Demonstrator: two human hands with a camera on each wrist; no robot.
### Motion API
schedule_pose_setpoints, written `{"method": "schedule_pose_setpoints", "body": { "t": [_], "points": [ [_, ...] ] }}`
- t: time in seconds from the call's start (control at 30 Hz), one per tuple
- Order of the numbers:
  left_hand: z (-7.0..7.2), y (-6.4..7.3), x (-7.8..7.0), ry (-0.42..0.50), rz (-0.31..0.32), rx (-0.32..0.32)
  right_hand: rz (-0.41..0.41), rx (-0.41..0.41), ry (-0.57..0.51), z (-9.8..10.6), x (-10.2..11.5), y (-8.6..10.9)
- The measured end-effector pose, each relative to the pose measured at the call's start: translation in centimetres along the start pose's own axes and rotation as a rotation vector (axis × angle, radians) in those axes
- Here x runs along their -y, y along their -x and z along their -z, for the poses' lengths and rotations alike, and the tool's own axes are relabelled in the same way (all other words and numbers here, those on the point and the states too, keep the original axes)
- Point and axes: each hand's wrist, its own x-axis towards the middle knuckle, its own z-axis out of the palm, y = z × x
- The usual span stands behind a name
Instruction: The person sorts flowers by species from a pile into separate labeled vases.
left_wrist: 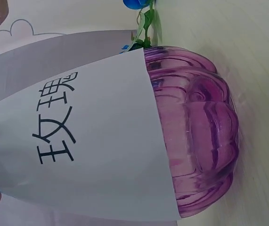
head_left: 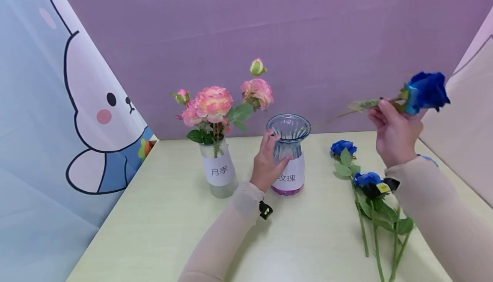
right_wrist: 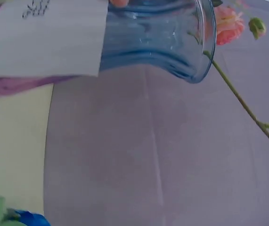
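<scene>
My left hand [head_left: 267, 163] holds the narrow neck of a glass vase [head_left: 291, 150], thumb on the near side and fingers on the left. The vase stands upright, blue above and purple at its base, with a white paper label [left_wrist: 96, 136] around it. Up at the right, my right hand [head_left: 398, 133] pinches the stem of a blue rose [head_left: 426, 93] just below its bloom. The flower lies nearly level, bloom to the right. Its thin stem [right_wrist: 240, 101] slopes to the vase's mouth, the tip at the rim and seemingly just inside.
A frosted vase [head_left: 221, 188] with a white label holds several pink flowers [head_left: 213, 103], left of the glass vase. More blue roses [head_left: 343, 147] lie on the table [head_left: 154, 230] under my right forearm. A purple cloth backdrop [head_left: 308, 38] rises behind.
</scene>
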Motion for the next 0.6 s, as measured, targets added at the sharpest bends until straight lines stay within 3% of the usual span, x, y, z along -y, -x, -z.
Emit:
{"method": "schedule_pose_setpoints", "body": {
  "t": [0.13,0.27,0.43,0.6],
  "points": [
    [0.0,0.0,-0.2,0.017,0.009,-0.005,-0.04,0.156,0.126,-1.5,-0.2,-0.8],
    [-0.1,0.0,-0.5,0.023,0.025,-0.015,-0.119,0.255,0.302,-3.0,-0.7,-1.1],
    [-0.3,0.0,-0.7,0.035,0.05,-0.018,-0.173,0.345,0.537,-4.3,-1.9,-1.2],
    [-0.1,0.0,-0.9,0.01,0.058,-0.01,-0.187,0.381,0.646,-4.8,-3.8,-0.8]
  ]
}}
